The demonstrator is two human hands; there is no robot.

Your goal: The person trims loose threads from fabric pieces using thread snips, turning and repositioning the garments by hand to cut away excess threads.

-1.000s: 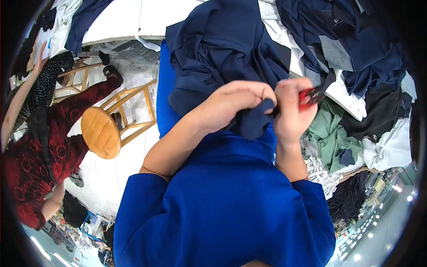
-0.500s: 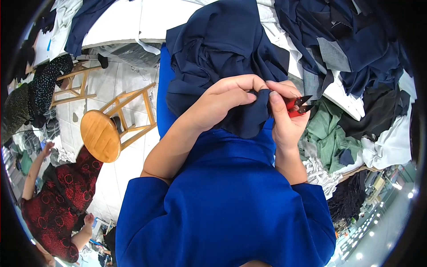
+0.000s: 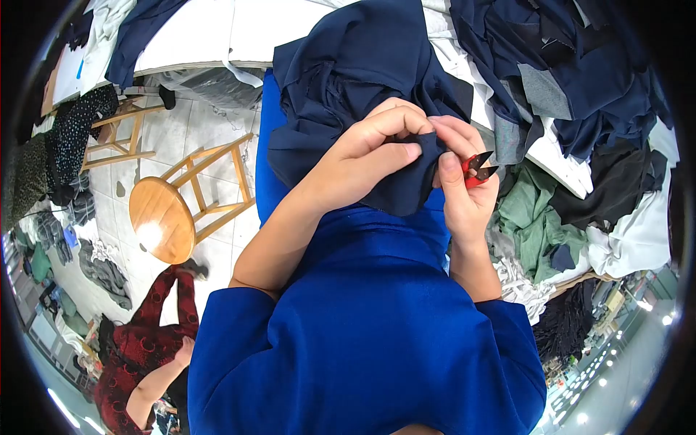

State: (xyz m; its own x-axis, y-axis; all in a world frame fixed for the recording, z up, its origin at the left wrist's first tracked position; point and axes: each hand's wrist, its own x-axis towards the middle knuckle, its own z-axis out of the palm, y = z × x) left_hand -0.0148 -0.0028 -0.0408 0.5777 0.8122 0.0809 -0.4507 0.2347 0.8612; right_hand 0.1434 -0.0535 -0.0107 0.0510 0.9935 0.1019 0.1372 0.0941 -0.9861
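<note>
Dark navy fabric lies bunched across my lap and up to the table, its near edge drawn up between my hands. My left hand pinches that edge between thumb and fingers. My right hand meets it there, with its fingertips at the cloth. Tucked in the right palm is a pair of red-handled thread snips, dark blades pointing out to the right. What the right fingertips grip at the edge is partly hidden.
A round wooden stool stands at the left, with a person in red patterned clothes beyond it. White tables are at the top. Navy garments and green cloth are piled at the right.
Both hands have shifted slightly upward with the cloth edge, and the snips have moved a little left. The person in red has moved down and right in view.
</note>
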